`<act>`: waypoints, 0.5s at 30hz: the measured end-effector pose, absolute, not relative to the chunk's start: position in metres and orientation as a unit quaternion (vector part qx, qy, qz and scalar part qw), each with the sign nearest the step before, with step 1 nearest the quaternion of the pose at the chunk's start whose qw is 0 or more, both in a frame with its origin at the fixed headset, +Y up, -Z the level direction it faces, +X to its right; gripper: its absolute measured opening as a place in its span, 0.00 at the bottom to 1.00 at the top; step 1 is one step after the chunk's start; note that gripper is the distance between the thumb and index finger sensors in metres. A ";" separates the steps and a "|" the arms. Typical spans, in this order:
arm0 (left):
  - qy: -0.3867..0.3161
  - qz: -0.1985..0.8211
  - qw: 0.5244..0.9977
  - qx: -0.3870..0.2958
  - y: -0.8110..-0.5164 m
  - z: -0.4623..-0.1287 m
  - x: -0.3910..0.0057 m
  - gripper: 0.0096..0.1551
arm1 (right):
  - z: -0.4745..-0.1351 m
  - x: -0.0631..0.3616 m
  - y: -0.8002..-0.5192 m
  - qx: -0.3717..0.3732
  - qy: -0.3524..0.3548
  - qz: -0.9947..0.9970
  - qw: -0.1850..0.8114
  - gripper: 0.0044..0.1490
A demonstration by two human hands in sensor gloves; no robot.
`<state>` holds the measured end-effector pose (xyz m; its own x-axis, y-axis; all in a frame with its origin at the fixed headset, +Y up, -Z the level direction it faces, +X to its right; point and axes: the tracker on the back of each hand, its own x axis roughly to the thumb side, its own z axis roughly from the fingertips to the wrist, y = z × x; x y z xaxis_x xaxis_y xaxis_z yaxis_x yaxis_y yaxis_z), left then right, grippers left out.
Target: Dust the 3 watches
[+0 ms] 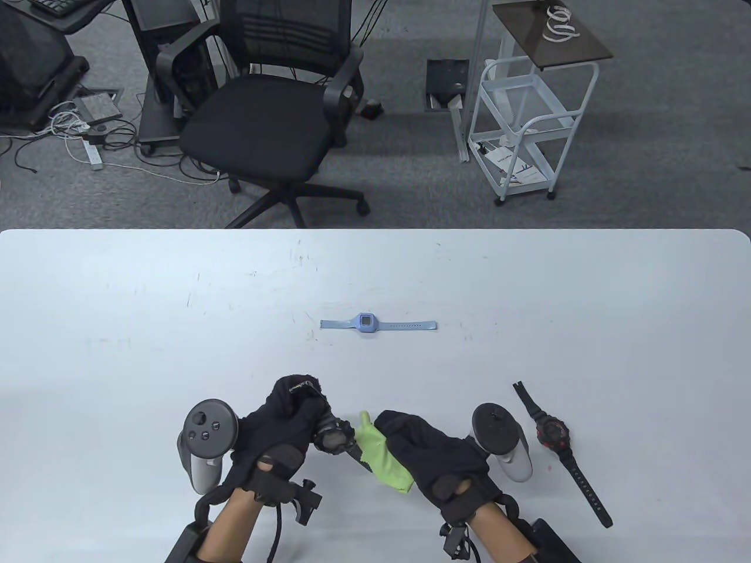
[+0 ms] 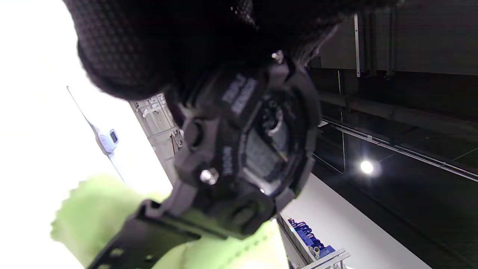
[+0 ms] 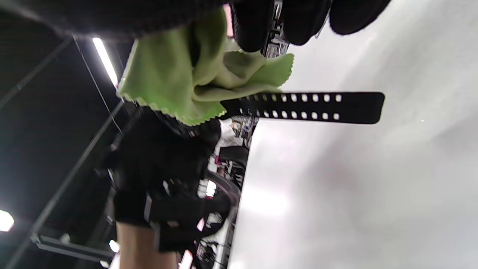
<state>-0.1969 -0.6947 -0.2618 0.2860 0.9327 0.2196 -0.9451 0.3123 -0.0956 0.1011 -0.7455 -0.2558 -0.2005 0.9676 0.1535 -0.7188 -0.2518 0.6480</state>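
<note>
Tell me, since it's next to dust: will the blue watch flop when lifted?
Probably. The blue watch lies fully flat with thin straps spread straight, so they would likely droop. Its small case looks light, and it seems unlikely to roll.

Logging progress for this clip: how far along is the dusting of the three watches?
Nothing shows which watches are already dusted. In hand: the left hand holds a black watch while the right hand holds the green cloth against its strap. The black-and-red watch and the blue watch lie flat on the table, untouched at this moment.
</note>
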 end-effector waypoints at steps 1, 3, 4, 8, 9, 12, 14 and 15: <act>-0.116 0.591 0.798 0.025 -0.695 -0.262 -0.196 0.25 | -0.255 0.097 -0.746 0.283 0.225 0.746 0.559 0.28; -0.105 0.602 0.791 0.028 -0.697 -0.261 -0.195 0.25 | -0.254 0.091 -0.746 0.299 0.224 0.748 0.549 0.29; -0.098 0.611 0.785 0.030 -0.699 -0.260 -0.195 0.25 | -0.254 0.087 -0.745 0.304 0.225 0.748 0.546 0.30; -0.081 0.640 0.764 0.020 -0.705 -0.260 -0.195 0.25 | -0.255 0.083 -0.746 0.295 0.214 0.757 0.542 0.38; -0.076 0.646 0.760 0.019 -0.707 -0.260 -0.195 0.25 | -0.256 0.081 -0.746 0.292 0.211 0.759 0.543 0.40; -0.066 0.658 0.750 0.016 -0.710 -0.260 -0.197 0.25 | -0.259 0.077 -0.747 0.286 0.213 0.759 0.545 0.49; -0.064 0.664 0.745 0.010 -0.712 -0.259 -0.197 0.25 | -0.262 0.073 -0.749 0.285 0.219 0.755 0.548 0.49; -0.063 0.667 0.742 0.007 -0.713 -0.258 -0.197 0.25 | -0.263 0.070 -0.751 0.289 0.226 0.749 0.551 0.47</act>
<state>-0.1968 -0.7132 -0.2583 0.1020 0.9895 0.1025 -0.9912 0.1098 -0.0738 0.0697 -0.7506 -0.2634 -0.2253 0.9566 0.1851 -0.6955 -0.2909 0.6570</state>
